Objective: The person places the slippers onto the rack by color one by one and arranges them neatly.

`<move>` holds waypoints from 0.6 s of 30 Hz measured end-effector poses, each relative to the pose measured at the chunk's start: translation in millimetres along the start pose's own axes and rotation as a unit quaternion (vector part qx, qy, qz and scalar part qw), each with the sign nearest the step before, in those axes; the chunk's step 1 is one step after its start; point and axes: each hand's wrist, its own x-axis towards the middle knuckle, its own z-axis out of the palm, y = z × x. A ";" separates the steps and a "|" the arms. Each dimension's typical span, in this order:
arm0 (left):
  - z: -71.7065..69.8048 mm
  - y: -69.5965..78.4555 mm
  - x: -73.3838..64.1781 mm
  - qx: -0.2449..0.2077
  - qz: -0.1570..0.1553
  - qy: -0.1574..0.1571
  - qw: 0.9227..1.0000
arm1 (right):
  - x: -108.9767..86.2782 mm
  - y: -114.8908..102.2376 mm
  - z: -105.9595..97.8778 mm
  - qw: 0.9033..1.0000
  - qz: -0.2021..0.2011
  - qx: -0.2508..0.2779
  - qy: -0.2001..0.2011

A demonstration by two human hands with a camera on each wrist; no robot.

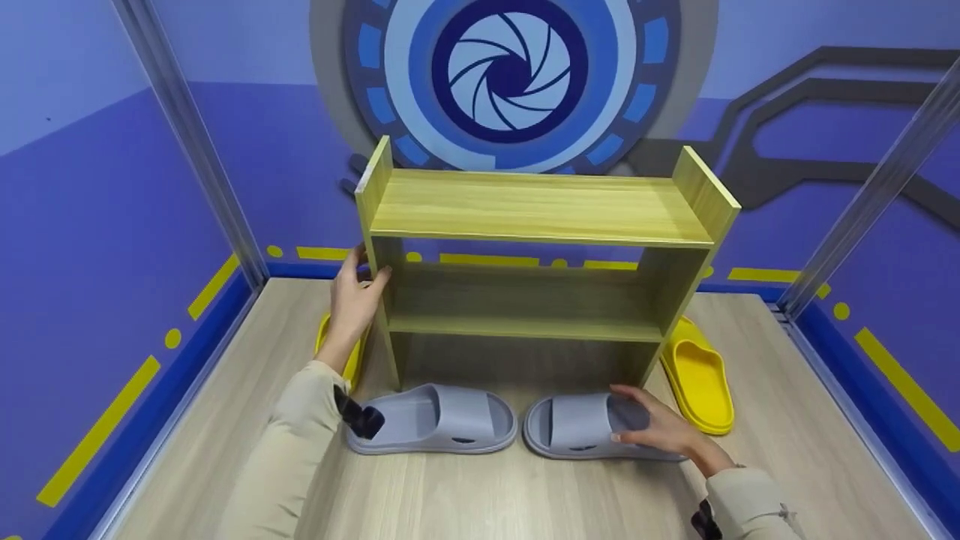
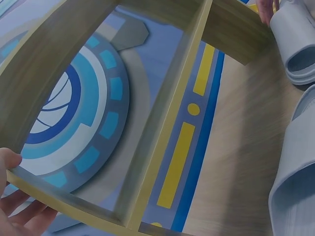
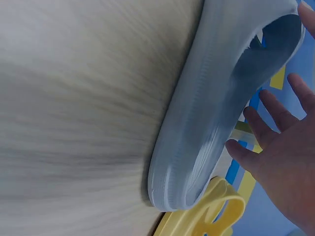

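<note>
A small two-tier wooden shelf [image 1: 525, 334] with raised side panels stands at the middle of the table. My left hand [image 1: 354, 296] grips its left side panel, thumb on one face and fingers on the other. The left wrist view shows the thumb and curled fingers at the panel's edge [image 2: 88, 210]. Two grey slippers lie in front of the shelf, the left one [image 1: 469, 420] and the right one [image 1: 581, 424], toe to toe. Over the right slipper's foot opening hovers my right hand [image 1: 664, 427], its fingers spread apart in the right wrist view.
A yellow slipper [image 1: 701, 375] lies beside the shelf's right side. Another yellow slipper [image 1: 353, 364] is partly hidden behind my left forearm. Blue-purple panels with metal corner posts [image 1: 195, 142] enclose the wooden tabletop [image 1: 450, 495] at the back and sides.
</note>
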 end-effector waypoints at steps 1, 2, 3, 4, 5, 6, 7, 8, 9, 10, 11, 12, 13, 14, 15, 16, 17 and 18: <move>0.6 -0.2 1.0 0.007 -0.001 0.003 1.000 | 0.4 0.2 0.5 1.000 -0.007 -0.006 -0.003; 1.2 -0.4 1.8 0.014 -0.003 0.004 1.000 | 0.7 0.4 1.1 1.000 -0.010 -0.011 -0.005; 1.6 -0.6 2.5 0.021 -0.005 0.006 1.000 | 1.0 0.5 1.5 1.000 -0.013 -0.018 -0.008; 2.0 -0.7 3.1 0.026 -0.007 0.007 1.000 | 1.1 0.8 1.8 1.000 -0.012 -0.026 -0.011; 2.3 -1.0 3.7 0.031 -0.008 0.006 0.999 | 1.2 1.2 2.1 0.999 -0.010 -0.036 -0.015; 2.5 -1.4 4.4 0.037 -0.009 0.006 0.999 | 1.4 1.7 2.4 0.999 -0.009 -0.042 -0.020; 2.7 -1.7 5.1 0.042 -0.010 0.008 0.999 | 1.5 2.3 2.7 0.998 -0.008 -0.049 -0.025; 2.6 -2.0 5.5 0.046 -0.011 0.008 0.999 | 1.6 2.7 2.9 0.998 -0.007 -0.055 -0.030; 2.4 -2.3 5.9 0.051 -0.010 0.006 0.999 | 1.7 3.4 3.1 0.998 -0.007 -0.060 -0.035; 2.2 -2.4 6.3 0.055 -0.010 0.005 0.998 | 1.9 3.9 3.2 0.997 -0.007 -0.066 -0.040; 2.1 -2.5 6.6 0.060 -0.009 0.004 0.998 | 2.3 4.5 3.3 0.997 -0.010 -0.069 -0.044; 1.9 -2.4 6.7 0.064 -0.009 0.004 0.998 | 2.6 4.6 3.3 0.996 -0.011 -0.070 -0.048; 1.5 -2.3 6.8 0.067 -0.006 0.001 0.998 | 3.0 4.7 3.4 0.996 -0.013 -0.076 -0.051; 1.2 -2.3 6.9 0.068 -0.005 -0.001 0.998 | 3.3 4.3 3.4 0.995 -0.014 -0.083 -0.053; 1.0 -2.3 6.9 0.070 -0.004 -0.002 0.998 | 3.6 3.7 3.3 0.994 -0.013 -0.089 -0.056; 0.8 -2.1 6.9 0.071 -0.002 -0.002 0.997 | 3.9 3.0 3.3 0.993 -0.012 -0.098 -0.058; 0.6 -2.0 6.8 0.072 -0.001 -0.003 0.997 | 4.2 2.0 3.2 0.992 -0.009 -0.106 -0.061; 0.2 -2.0 6.7 0.072 0.001 -0.005 0.997 | 4.4 0.9 3.1 0.991 -0.003 -0.114 -0.063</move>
